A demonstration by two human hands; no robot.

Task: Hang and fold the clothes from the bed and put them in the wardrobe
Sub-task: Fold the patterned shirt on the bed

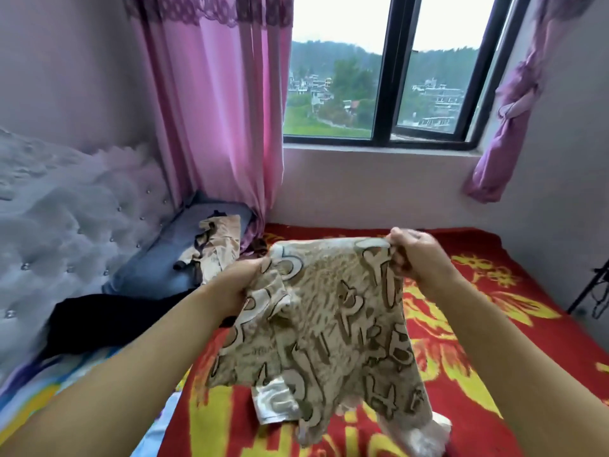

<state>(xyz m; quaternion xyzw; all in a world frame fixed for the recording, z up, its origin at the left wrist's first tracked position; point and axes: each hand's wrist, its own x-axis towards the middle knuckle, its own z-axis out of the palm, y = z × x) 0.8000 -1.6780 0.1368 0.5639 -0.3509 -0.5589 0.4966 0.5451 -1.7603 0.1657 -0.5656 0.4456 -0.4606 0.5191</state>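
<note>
Both hands curl round the top edge of a beige patterned garment (326,311), the left hand (242,285) bunching one corner, the right hand (418,255) pinching the other. The cloth hangs above the red flowered bed (494,324). More clothes (211,252) lie near a blue pillow (158,268).

The bed (514,328) is covered by a red blanket (461,357) with a yellow flower pattern. At its head end, against the tufted white headboard (66,232), lies a blue-grey pillow (158,268). A crumpled beige garment (217,245) with dark trim rests on that pillow. Just in front of the pillow, a black garment (108,318) lies spread on the bed, near a bright multicoloured sheet (43,394) at the left edge.
</note>
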